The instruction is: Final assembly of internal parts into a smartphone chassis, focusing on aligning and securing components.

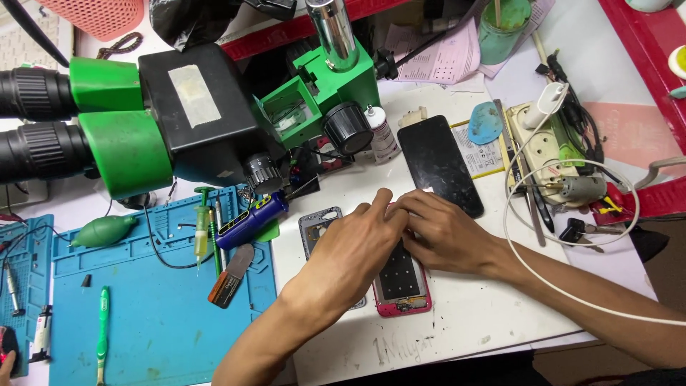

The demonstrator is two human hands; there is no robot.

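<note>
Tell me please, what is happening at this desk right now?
A person works on an opened pink phone lying on the white table. The left hand and the right hand meet over its top end, fingertips close together. A grey back cover lies partly under the left hand. A black screen lies just behind the hands. A green microscope stands to the left, above a blue mat.

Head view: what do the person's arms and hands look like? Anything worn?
Both the left hand and the right hand are bare: no gloves, and no rings or watch visible. Both forearms are uncovered right up to the frame edge, so no sleeves show. No wrist strap, cable or marking is visible on either arm.
</note>
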